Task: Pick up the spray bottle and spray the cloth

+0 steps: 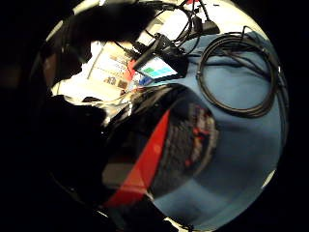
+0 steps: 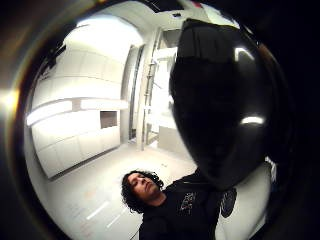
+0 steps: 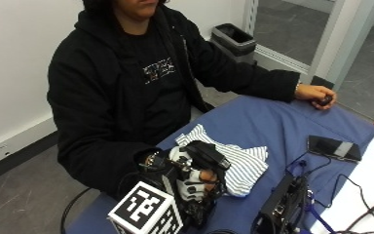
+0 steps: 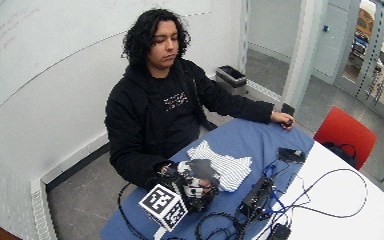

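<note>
I read this as an office or lab meeting room: a whiteboard wall (image 4: pixel 59 45) behind the person, glass partitions (image 4: pixel 372 65), a red chair (image 4: pixel 344 131), a bin (image 4: pixel 232 76), and a table (image 4: pixel 352 210) strewn with cables (image 4: pixel 325 195) and electronics boxes (image 4: pixel 258 196).

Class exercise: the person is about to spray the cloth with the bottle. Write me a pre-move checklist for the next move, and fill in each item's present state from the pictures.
1. Spray bottle in the gloved right hand: ok, fingers curl round its dark body.
2. Bottle off the table: ok, it seems lifted above the blue tabletop.
3. Striped cloth within range: ok, it lies right beside the bottle.
4. Nozzle aimed at the cloth: cannot tell.
5. Finger on the trigger: cannot tell.
6. Electronics clear of spray: not ok, a black device sits next to the cloth.
</note>
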`<state>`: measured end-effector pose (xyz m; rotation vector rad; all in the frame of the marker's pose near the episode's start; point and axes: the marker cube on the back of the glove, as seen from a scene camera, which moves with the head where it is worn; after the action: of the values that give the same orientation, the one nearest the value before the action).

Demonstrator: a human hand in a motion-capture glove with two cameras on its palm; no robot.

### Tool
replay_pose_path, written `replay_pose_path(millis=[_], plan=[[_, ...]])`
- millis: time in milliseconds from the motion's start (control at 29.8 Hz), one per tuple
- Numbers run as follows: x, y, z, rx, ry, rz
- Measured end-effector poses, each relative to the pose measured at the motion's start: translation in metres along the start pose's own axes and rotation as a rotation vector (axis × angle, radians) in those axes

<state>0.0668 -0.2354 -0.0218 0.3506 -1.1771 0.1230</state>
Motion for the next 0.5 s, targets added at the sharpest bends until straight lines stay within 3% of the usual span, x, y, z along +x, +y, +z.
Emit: replay_pose_path(millis=[168,503], plan=[[0.006,-0.002,-0.001,0.153,0.121,-0.033],[0.008,-0.007,0.010,0.145,0.135,-0.080]])
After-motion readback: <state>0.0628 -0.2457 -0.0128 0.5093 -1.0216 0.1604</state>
